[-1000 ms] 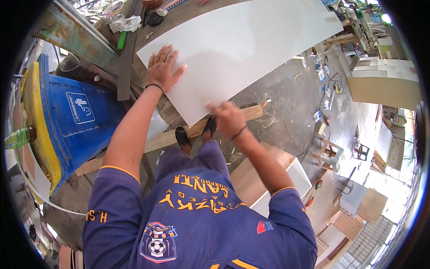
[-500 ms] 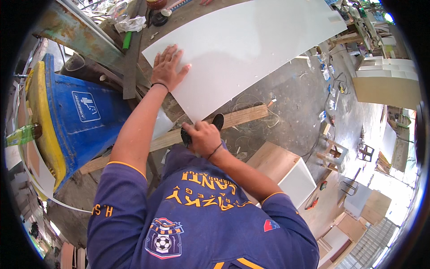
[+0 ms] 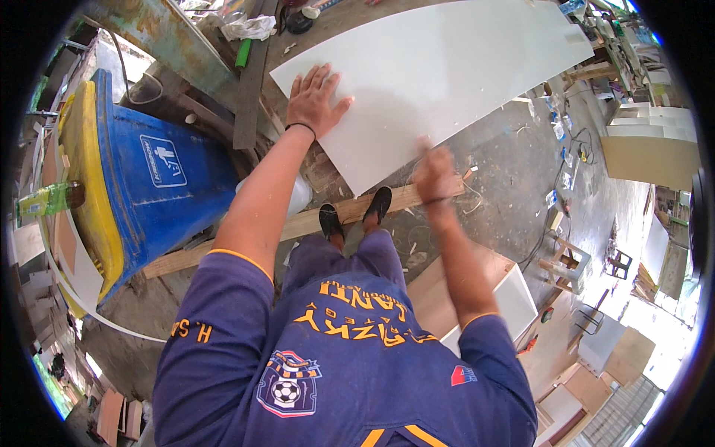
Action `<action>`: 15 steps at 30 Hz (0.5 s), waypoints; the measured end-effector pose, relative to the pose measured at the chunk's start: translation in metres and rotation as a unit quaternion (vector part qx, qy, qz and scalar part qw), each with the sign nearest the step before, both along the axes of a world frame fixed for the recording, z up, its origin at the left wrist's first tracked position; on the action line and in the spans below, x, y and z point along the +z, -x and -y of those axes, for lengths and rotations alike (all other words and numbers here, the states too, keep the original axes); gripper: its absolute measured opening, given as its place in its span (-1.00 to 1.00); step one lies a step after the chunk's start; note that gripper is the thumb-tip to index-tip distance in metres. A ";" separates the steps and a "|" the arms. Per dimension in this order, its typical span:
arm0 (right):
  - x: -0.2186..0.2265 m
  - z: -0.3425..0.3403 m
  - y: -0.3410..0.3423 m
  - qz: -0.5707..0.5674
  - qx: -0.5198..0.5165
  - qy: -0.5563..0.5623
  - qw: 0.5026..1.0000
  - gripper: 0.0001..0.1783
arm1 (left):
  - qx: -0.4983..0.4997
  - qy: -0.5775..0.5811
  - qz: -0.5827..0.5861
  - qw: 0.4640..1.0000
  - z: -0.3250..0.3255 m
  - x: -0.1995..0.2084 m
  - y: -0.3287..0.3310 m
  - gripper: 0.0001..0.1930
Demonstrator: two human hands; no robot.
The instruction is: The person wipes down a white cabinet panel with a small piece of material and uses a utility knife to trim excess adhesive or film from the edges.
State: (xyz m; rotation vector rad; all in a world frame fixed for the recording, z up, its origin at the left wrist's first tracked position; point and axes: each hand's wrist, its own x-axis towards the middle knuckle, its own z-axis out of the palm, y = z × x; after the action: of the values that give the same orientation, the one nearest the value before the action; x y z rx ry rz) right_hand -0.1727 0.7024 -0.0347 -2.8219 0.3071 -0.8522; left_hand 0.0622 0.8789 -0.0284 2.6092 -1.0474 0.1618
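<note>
A large white panel reaches from in front of me toward the far right, with small pale crumbs on its face. My left hand lies flat on its left end, fingers spread. At the panel's near long edge is my right hand, blurred by motion. Its fingers look curled closed; whatever they hold, if anything, is hidden. The panel's near corner points at my shoes, just beyond a long wooden plank on the floor.
A blue bin with a yellow rim stands at left, beside a rusty metal beam. A wood-and-white box sits near my right arm. Cables and scraps litter the floor at right, near a small wooden stool.
My right hand has moved from the panel's near corner rightward and away along its near edge. My left hand stays flat on the panel. The whole view has shifted slightly.
</note>
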 end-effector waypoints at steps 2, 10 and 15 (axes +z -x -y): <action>-0.005 -0.085 0.008 -0.018 0.037 -0.056 0.998 -0.52 | 0.005 -0.002 0.004 1.000 -0.003 -0.001 -0.002 -0.38; 0.019 -0.053 0.012 0.042 0.076 -0.118 0.989 -0.57 | 0.002 0.003 -0.003 1.000 -0.003 0.000 0.000 -0.39; 0.005 0.027 0.002 0.046 -0.033 -0.071 0.996 -0.42 | -0.004 -0.002 -0.002 1.000 0.002 0.001 0.001 -0.39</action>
State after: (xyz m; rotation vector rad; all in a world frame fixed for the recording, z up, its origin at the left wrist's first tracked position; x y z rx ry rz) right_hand -0.1747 0.6752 -0.0295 -2.6457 0.4331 -0.9307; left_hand 0.0613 0.8772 -0.0276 2.6068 -1.0578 0.1534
